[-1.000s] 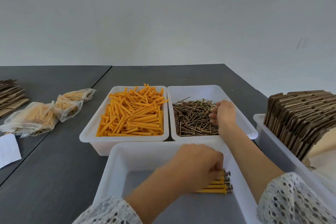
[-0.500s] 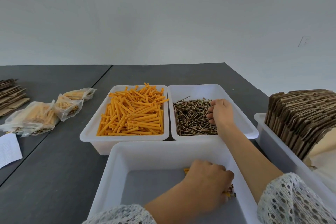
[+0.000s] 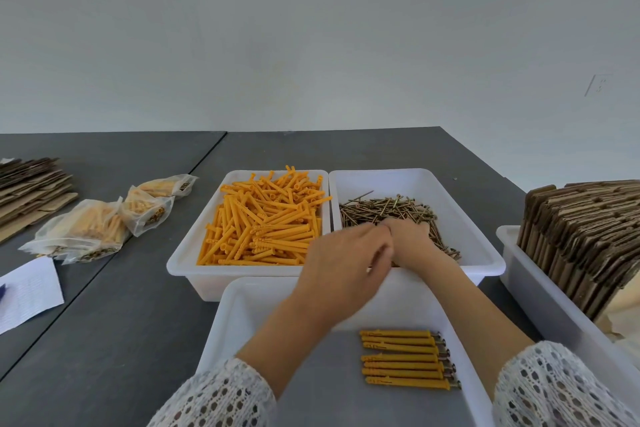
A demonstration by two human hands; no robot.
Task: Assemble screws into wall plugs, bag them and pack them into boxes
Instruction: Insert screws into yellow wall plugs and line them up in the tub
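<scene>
Two white trays stand side by side: one holds orange wall plugs (image 3: 266, 222), the other brown screws (image 3: 388, 210). In the near white tray (image 3: 221, 329) lie several assembled plugs with screws (image 3: 405, 359) in a row at the right. My right hand (image 3: 414, 244) rests in the screw tray, fingers curled down among the screws. My left hand (image 3: 346, 260), blurred, hovers over the gap between the back trays, its loose fingers reaching to the right hand and holding nothing I can see.
Filled clear bags (image 3: 86, 232) of plugs lie on the dark table (image 3: 121, 322) at the left, beside a white paper (image 3: 27, 291) and flat cardboard (image 3: 31, 191). A white bin (image 3: 540, 288) with upright folded cartons (image 3: 585, 232) stands at the right.
My left hand let go of the assembled plugs in the near tray and rose forward to the screw tray. My right hand shifted left and nearer within the screws.
</scene>
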